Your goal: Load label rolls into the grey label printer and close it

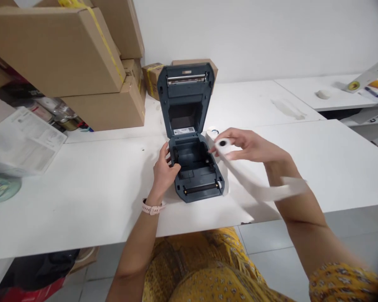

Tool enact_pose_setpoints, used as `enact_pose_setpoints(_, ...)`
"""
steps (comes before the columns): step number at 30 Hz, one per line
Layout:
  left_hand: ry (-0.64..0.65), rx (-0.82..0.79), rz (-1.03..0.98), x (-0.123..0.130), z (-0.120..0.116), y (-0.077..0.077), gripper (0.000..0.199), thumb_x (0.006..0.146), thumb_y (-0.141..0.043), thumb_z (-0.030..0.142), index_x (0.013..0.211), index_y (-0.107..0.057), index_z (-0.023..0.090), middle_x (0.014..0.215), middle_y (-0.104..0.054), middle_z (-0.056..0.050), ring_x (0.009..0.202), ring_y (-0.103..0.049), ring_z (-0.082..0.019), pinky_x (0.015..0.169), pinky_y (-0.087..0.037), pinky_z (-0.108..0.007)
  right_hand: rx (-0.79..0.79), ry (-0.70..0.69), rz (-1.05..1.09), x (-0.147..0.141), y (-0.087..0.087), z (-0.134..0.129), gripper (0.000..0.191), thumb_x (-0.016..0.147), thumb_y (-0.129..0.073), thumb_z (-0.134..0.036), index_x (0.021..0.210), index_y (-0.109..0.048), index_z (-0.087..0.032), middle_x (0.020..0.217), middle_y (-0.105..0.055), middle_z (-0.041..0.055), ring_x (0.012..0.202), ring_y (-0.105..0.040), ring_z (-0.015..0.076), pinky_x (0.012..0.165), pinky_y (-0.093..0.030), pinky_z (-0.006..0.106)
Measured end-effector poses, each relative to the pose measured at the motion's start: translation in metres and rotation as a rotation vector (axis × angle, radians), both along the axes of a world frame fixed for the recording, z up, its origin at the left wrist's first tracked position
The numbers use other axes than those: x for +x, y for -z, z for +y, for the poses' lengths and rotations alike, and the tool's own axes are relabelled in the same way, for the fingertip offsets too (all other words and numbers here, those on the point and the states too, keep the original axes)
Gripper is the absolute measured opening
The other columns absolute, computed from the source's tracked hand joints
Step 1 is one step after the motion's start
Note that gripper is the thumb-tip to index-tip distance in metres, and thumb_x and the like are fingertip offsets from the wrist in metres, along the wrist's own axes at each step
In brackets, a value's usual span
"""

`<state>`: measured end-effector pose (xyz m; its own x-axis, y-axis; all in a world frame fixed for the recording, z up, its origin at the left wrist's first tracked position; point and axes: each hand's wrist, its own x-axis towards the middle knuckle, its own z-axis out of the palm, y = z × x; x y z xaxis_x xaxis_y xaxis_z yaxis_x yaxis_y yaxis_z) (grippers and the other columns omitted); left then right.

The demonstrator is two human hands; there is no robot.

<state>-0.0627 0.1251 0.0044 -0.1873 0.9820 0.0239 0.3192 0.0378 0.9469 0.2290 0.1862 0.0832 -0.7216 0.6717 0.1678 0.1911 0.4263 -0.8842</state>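
Note:
A dark label printer [197, 167] stands on the white table with its lid [186, 98] raised and its inner bay bare. My left hand [166, 170] grips the printer's left side, the thumb over the rim of the bay. Just beyond the printer's right edge, my right hand [244, 144] holds a small white paper roll [223, 144] with a dark core between thumb and fingers. A loose paper strip [258, 189] trails from the roll and curls across in front of my right forearm. Another white item with a blue ring [213, 133] is partly hidden behind the roll.
Cardboard boxes [59, 50] are stacked at the back left, above a white package [25, 138] and a green container [2, 187]. Smaller boxes [153, 79] stand behind the printer. On the right-hand table lie a white roll [323, 94] and a blue pen [372, 92].

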Motion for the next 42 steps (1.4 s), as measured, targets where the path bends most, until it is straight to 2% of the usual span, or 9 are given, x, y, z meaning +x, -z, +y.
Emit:
enact_pose_setpoints(3, -0.003, -0.014, 0.0, -0.001, 0.0, 0.001, 0.093, 0.074, -0.066, 0.011, 0.159, -0.037, 0.03, 0.155, -0.057, -0.01, 0.126, -0.068, -0.029, 0.11, -0.055, -0.048, 0.345, -0.08, -0.27, -0.049, -0.005, 0.004, 0.049, 0.097, -0.068, -0.048, 0.137, -0.064, -0.021, 0.128, -0.075, 0.0122, 0.1, -0.073, 0.0243, 0.086, -0.054, 0.035)
enact_pose_setpoints(6, 0.002, -0.015, 0.014, -0.001, 0.001, 0.002, 0.092, 0.074, -0.067, 0.012, 0.159, -0.037, 0.03, 0.154, -0.058, -0.009, 0.127, -0.068, -0.03, 0.112, -0.053, -0.049, 0.504, -0.133, -0.482, -0.081, 0.015, 0.013, 0.048, 0.103, -0.057, -0.041, 0.144, -0.06, -0.017, 0.129, -0.074, 0.0164, 0.104, -0.073, 0.03, 0.084, -0.053, 0.037)
enact_pose_setpoints(13, -0.014, 0.019, 0.015, -0.001, 0.001, 0.004, 0.09, 0.073, -0.07, 0.013, 0.157, -0.041, 0.03, 0.152, -0.06, -0.009, 0.124, -0.07, -0.031, 0.111, -0.053, -0.047, 0.71, -0.142, -0.706, -0.094, 0.042, 0.019, 0.043, 0.101, -0.059, -0.04, 0.139, -0.065, -0.021, 0.1, -0.079, 0.0122, 0.088, -0.072, 0.0297, 0.08, -0.047, 0.037)
enact_pose_setpoints(18, -0.01, 0.01, 0.035, -0.001, 0.001, 0.004, 0.091, 0.073, -0.069, 0.014, 0.158, -0.04, 0.03, 0.153, -0.059, -0.009, 0.124, -0.069, -0.031, 0.111, -0.053, -0.048, 0.735, -0.131, -0.652, -0.094, 0.047, 0.019, 0.043, 0.1, -0.062, -0.039, 0.139, -0.065, -0.021, 0.096, -0.079, 0.0107, 0.089, -0.072, 0.029, 0.088, -0.048, 0.041)
enact_pose_setpoints(22, -0.007, -0.013, 0.049, 0.0, 0.0, 0.001, 0.091, 0.074, -0.067, 0.015, 0.159, -0.038, 0.029, 0.154, -0.058, -0.01, 0.124, -0.069, -0.03, 0.113, -0.051, -0.05, 0.704, -0.064, -0.536, -0.088, 0.049, 0.005, 0.036, 0.103, -0.056, -0.033, 0.134, -0.069, -0.017, 0.118, -0.078, 0.015, 0.107, -0.072, 0.0316, 0.095, -0.053, 0.047)
enact_pose_setpoints(26, -0.013, -0.01, 0.041, 0.001, -0.001, -0.001, 0.09, 0.074, -0.068, 0.014, 0.158, -0.04, 0.029, 0.153, -0.06, -0.01, 0.125, -0.069, -0.031, 0.113, -0.051, -0.049, 0.663, -0.008, -0.423, -0.077, 0.05, -0.028, 0.037, 0.109, -0.045, -0.033, 0.125, -0.073, -0.016, 0.134, -0.074, 0.0129, 0.119, -0.071, 0.0298, 0.102, -0.057, 0.049)
enact_pose_setpoints(34, -0.01, 0.01, 0.043, 0.001, -0.003, 0.001, 0.087, 0.076, -0.067, 0.017, 0.158, -0.04, 0.029, 0.154, -0.059, -0.009, 0.125, -0.068, -0.03, 0.111, -0.052, -0.049, 0.8, 0.103, -0.429, -0.065, 0.056, -0.098, 0.043, 0.109, -0.046, -0.031, 0.144, -0.062, -0.013, 0.153, -0.059, 0.016, 0.145, -0.056, 0.0304, 0.116, -0.052, 0.055)
enact_pose_setpoints(38, 0.019, 0.054, -0.035, 0.003, 0.0, 0.008, 0.084, 0.078, -0.066, 0.017, 0.157, -0.041, 0.028, 0.156, -0.055, -0.009, 0.135, -0.061, -0.029, 0.114, -0.051, -0.046, 0.784, 0.151, -0.412, -0.066, 0.064, -0.117, 0.051, 0.105, -0.056, -0.034, 0.154, -0.053, -0.02, 0.157, -0.054, 0.0141, 0.148, -0.052, 0.0303, 0.122, -0.045, 0.059)
enact_pose_setpoints(42, 0.017, 0.058, -0.092, 0.006, 0.001, 0.011, 0.081, 0.079, -0.065, 0.017, 0.156, -0.041, 0.026, 0.159, -0.051, -0.009, 0.146, -0.05, -0.028, 0.122, -0.043, -0.045, 0.8, 0.184, -0.415, -0.068, 0.07, -0.126, 0.058, 0.105, -0.057, -0.034, 0.159, -0.043, -0.019, 0.159, -0.051, 0.0141, 0.151, -0.048, 0.0303, 0.12, -0.05, 0.056)
